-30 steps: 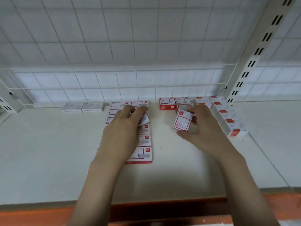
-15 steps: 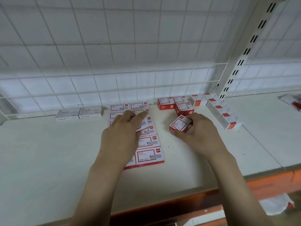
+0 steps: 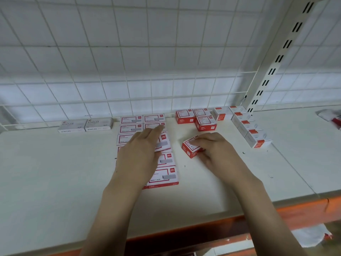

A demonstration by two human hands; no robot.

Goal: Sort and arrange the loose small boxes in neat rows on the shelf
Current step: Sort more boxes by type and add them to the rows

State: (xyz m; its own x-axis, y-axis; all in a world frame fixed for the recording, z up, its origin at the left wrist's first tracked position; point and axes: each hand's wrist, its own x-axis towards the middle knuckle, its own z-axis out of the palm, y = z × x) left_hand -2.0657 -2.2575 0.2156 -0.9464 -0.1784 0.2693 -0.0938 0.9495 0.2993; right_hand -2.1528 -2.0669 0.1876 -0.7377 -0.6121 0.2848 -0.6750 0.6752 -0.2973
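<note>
left hand (image 3: 140, 154): palm down, fingers straight and together, forearm reaching forward | right hand (image 3: 214, 152): palm down, fingers curled in a grip, forearm angled inward

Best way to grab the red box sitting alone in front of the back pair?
Pinch the red box across its two short sides, coming from above and the front. Its top is clear, but another red box crowds its back left corner, and the right hand works just in front.

Hidden, cropped and blurred parts

The left hand (image 3: 140, 154) covers much of the flat staple boxes (image 3: 164, 177) at 9 o'clock of the red box (image 3: 191, 147), whose right half the right hand (image 3: 215, 150) hides; a blurred red-and-white object (image 3: 332, 117) is cropped at 3 o'clock.
</note>
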